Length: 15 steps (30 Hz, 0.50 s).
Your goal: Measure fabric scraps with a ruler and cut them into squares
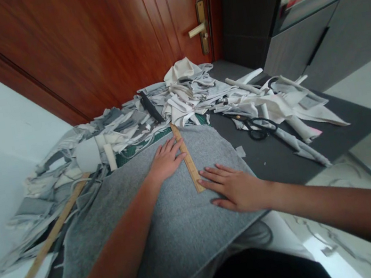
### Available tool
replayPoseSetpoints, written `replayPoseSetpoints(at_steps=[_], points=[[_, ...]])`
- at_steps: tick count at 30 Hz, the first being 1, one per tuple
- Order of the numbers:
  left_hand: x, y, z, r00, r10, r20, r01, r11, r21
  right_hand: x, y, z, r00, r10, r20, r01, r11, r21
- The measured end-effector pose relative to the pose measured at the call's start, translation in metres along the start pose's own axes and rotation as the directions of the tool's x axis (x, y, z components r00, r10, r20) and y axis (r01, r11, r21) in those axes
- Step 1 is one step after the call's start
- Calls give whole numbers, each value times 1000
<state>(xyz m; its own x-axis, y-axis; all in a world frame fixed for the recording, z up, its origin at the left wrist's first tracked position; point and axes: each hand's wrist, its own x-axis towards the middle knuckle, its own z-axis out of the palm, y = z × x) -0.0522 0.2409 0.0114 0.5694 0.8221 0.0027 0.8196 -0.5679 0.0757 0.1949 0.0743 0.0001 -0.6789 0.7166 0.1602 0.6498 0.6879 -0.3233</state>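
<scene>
A large piece of grey fabric [182, 225] lies spread over the table in front of me and reaches past its near edge. On it rests a short wooden ruler [190, 164], tilted slightly from upright. My left hand [166, 160] lies flat on the fabric at the ruler's left side, its fingertips touching the ruler. Spread on the cloth at the lower right of the ruler is my right hand [235, 187], with a fingertip by the ruler's near end. Neither hand grips anything.
Fabric scraps [195, 92] are heaped along the back and left of the dark table [265, 163]. Black-handled scissors [257, 126] lie right of the cloth. A longer wooden strip [50, 239] slants across scraps at left. A wooden door [100, 44] stands behind.
</scene>
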Motion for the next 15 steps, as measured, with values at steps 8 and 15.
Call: replayPoseSetpoints(at_steps=[8,15], points=[[-1,7,-3,985,141,-99,-142,990,2,-79,18,-11,993,108,-39,-110,992,-67],[-11,19,-1,993,120,-21,-121,990,-72,-119,37,-59,925,285,-251,-321,940,-116]])
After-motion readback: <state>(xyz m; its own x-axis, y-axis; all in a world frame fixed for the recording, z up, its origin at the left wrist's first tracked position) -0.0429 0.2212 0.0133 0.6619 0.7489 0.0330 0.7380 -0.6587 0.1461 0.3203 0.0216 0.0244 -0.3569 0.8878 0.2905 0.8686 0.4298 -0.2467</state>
